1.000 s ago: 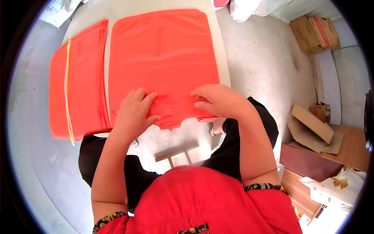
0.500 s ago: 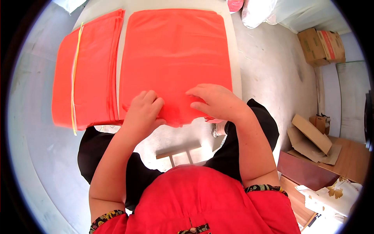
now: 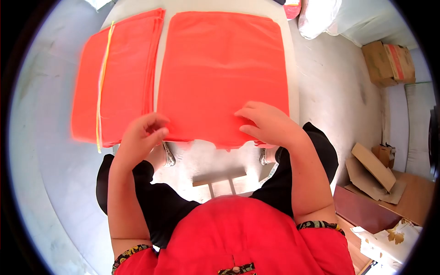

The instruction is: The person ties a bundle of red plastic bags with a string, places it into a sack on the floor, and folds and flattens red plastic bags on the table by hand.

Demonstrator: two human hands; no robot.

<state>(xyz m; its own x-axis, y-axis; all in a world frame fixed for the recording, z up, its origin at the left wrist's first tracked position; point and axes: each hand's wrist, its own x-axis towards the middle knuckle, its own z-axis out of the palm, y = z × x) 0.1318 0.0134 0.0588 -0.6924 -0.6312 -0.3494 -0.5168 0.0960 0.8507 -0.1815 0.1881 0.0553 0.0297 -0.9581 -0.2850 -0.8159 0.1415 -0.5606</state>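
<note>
A stack of flat orange-red sheets [image 3: 224, 68], thin plastic or cloth, lies on a pale table [image 3: 160, 59]; its near edge is uneven and hangs over the table edge. At the stack's near left corner is my left hand [image 3: 143, 135], thumb and fingers apart and slightly blurred. My right hand [image 3: 266, 123] rests on the near right part of the stack, fingers and thumb spread. To the left lies a second red stack [image 3: 126, 68], folded narrower, with yellow and white strings [image 3: 104, 78] lengthwise across it.
Cardboard boxes [image 3: 389, 62] stand by the far right wall. An opened carton [image 3: 373, 176] lies on a brown cabinet [image 3: 415, 195] at right. White bundles [image 3: 318, 18] sit beyond the table. Below my lap a wooden frame [image 3: 220, 178] shows on the floor.
My left hand has moved left, off the middle of the near edge to the stack's left corner, its fingers opening. My right hand stays near the right side. The whole view has shifted slightly.
</note>
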